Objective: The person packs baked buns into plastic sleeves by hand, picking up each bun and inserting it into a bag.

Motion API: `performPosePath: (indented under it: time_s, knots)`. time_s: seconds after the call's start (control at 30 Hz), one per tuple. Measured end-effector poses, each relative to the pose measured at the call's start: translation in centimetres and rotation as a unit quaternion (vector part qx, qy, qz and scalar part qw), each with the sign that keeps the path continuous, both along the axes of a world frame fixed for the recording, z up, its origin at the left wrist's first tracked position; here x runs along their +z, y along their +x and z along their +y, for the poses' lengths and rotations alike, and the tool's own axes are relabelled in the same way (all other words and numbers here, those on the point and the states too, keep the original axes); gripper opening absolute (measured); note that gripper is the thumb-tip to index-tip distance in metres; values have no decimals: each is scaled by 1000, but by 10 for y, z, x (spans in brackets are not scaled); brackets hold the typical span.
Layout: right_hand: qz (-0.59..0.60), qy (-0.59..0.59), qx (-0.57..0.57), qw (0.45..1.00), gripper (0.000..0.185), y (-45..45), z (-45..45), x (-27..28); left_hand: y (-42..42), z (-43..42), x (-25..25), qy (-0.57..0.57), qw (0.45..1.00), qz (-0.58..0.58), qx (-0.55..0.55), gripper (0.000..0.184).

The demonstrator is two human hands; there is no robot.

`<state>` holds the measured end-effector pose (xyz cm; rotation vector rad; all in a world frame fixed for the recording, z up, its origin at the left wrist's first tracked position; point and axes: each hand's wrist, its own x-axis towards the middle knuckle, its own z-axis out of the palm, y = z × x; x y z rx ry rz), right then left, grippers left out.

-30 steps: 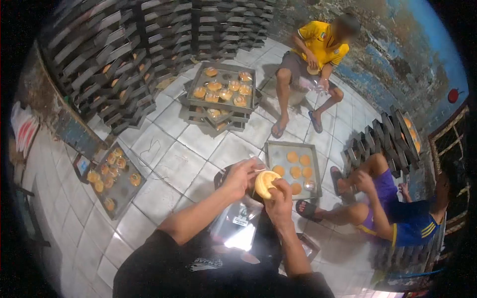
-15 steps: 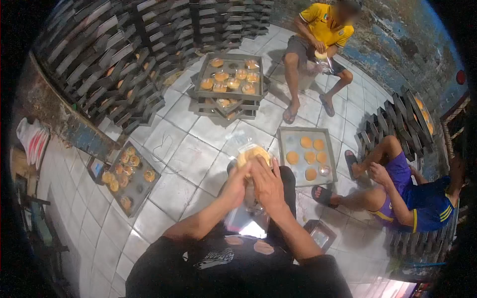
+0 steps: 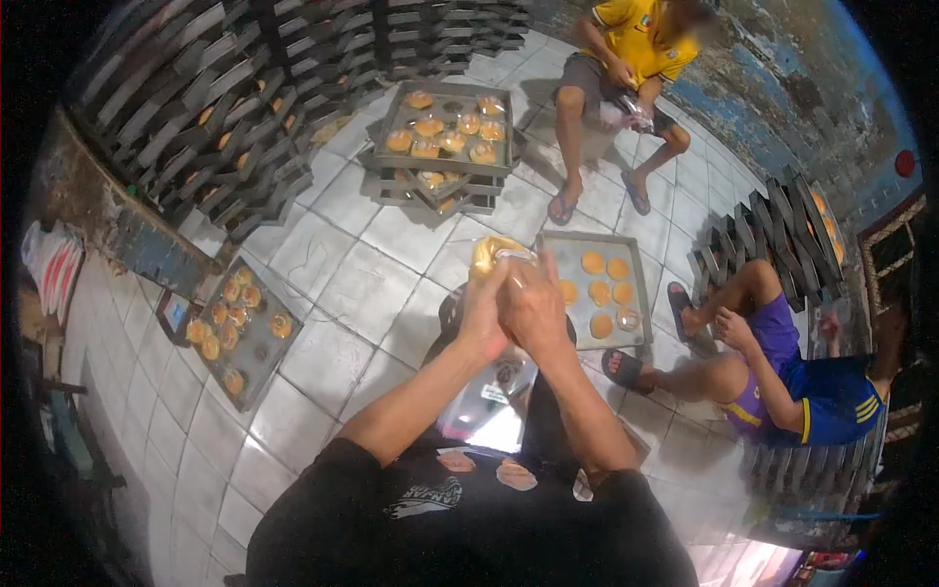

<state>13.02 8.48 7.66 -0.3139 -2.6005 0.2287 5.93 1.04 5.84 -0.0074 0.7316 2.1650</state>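
Both hands meet in front of my knees around a round bread bun [image 3: 486,252] in a clear plastic bag. My left hand [image 3: 482,315] grips the bag from the left and below. My right hand [image 3: 534,303] closes over its gathered side, with one finger sticking up; the hands hide much of the bun. Clear plastic bags [image 3: 497,399] with a printed label lie on my lap below my wrists. Just beyond my right hand, a metal tray [image 3: 641,284] on the floor carries several bare buns and one that looks wrapped.
Stacked trays [image 3: 387,157] with wrapped buns stand ahead. Another bun tray [image 3: 262,364] lies at left. A person in yellow [image 3: 636,49] sits ahead, handling a plastic bag; another in blue and purple [image 3: 817,386] sits at right. Dark tray racks [image 3: 235,108] line the wall.
My hands have drawn tighter together around the bagged bun, which now shows tilted and more covered. The bun seen in the yellow-shirted person's hands is no longer visible. My view has shifted slightly.
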Motion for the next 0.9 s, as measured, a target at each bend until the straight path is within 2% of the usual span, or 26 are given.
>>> performPosePath:
  time_s: [0.07, 0.1, 0.17, 0.2, 0.23, 0.27, 0.3, 0.33, 0.37, 0.4, 0.43, 0.47, 0.5, 0.53, 0.57, 0.6, 0.63, 0.7, 0.73, 0.77, 0.8, 0.83, 0.87, 0.9]
  knots:
    - [95, -48, 51, 993, 30, -3, -14, 38, -16, -7, 0, 14, 994, -88, -70, 58]
    - [96, -51, 51, 993, 30, 1, -21, 43, -25, -11, 1, 11, 994, -87, -69, 58]
    - [79, -156, 88, 981, 16, 16, -29, 45, -42, -14, 5, 59, 989, -116, -74, 69]
    - [73, -157, 88, 981, 16, 15, -31, 37, -45, -13, 4, 83, 985, -134, -77, 75]
    - [56, -250, 101, 961, 12, 12, -34, 25, -45, -10, -2, 95, 979, -146, -102, 81]
    - [41, -342, 110, 932, 10, 13, -37, 16, -44, -9, -8, 91, 979, -150, -105, 81]
    - [-21, -397, 125, 909, 10, 18, -33, 17, -42, -8, -13, 54, 986, -122, -105, 79]
    - [-20, -399, 124, 908, 10, 26, -38, 23, -45, -5, -17, 20, 991, -90, -102, 78]
    - [-68, -526, 299, 793, 12, 36, -49, 34, -57, -5, -22, 17, 991, -88, -102, 78]
    - [-112, -625, 454, 625, 15, 46, -59, 42, -71, -13, -34, 65, 986, -127, -87, 76]
    - [-112, -630, 452, 622, 15, 53, -59, 48, -75, -20, -33, 115, 977, -167, -70, 75]
    - [-122, -652, 369, 651, 16, 60, -53, 54, -74, -25, -33, 114, 977, -169, -66, 75]
    - [-132, -668, 284, 675, 18, 63, -50, 56, -71, -35, -16, 59, 987, -149, -20, 72]
    - [3, -652, 93, 753, 18, 52, -46, 37, -67, -42, -8, 4, 991, -128, 28, 70]
    - [89, -422, 5, 902, 17, 46, -40, 27, -53, -55, -21, 134, 984, -94, -69, 66]
    - [130, -293, -25, 947, 17, 40, -38, 27, -35, -63, 14, 43, 983, -140, -107, 65]
    - [172, -156, -80, 969, 18, 35, -35, 28, -32, -67, 12, 0, 982, -121, -146, 64]
    - [164, -113, 55, 979, 18, 42, -46, 35, -30, -72, -2, -54, 973, -111, -194, 62]
    - [165, -108, 53, 979, 18, 40, -40, 33, -45, -63, -22, -108, 984, 60, -127, 59]
    - [117, -247, -6, 962, 19, 37, -31, 28, -52, -58, -31, -156, 961, 224, -49, 56]
    - [66, -377, -61, 922, 21, 32, -20, 23, -53, -56, -28, -149, 962, 225, -40, 56]
    - [13, -419, -111, 901, 27, 29, -7, 16, -55, -56, -23, -136, 957, 229, -111, 49]
    - [10, -412, -99, 906, 27, 26, 4, 4, -56, -56, -20, -122, 947, 234, -181, 43]
    - [29, -368, -108, 923, 27, 20, 8, 1, -53, -49, -19, -185, 950, 221, -121, 36]
